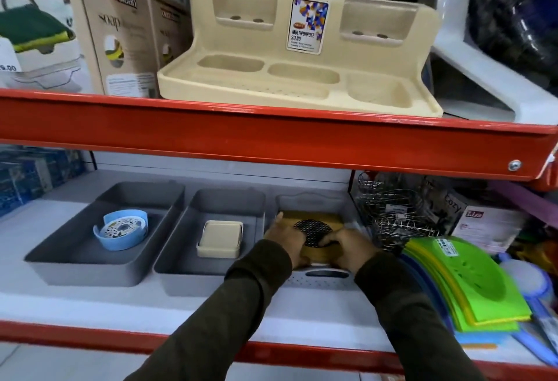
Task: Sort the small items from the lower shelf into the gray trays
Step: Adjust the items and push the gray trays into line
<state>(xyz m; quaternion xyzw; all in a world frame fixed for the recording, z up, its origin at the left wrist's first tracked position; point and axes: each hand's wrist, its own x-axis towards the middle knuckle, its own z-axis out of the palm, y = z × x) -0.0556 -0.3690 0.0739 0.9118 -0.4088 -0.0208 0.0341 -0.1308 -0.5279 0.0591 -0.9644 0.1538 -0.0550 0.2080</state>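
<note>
Two gray plastic trays filled: left tray (60, 255) holds round blue coaster holder (122, 229), middle tray (178, 263) holds cream square box (219, 238). Left hand (285, 237) and right hand (348, 244) both grasp wooden square board with black perforated disc (314, 231), lowering it into pale third tray (320, 282). Release pending.

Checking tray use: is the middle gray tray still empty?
No, a cream square container sits inside the middle gray tray.

Left hand (285, 237) and right hand (350, 244) both clasped, arms extended
</note>
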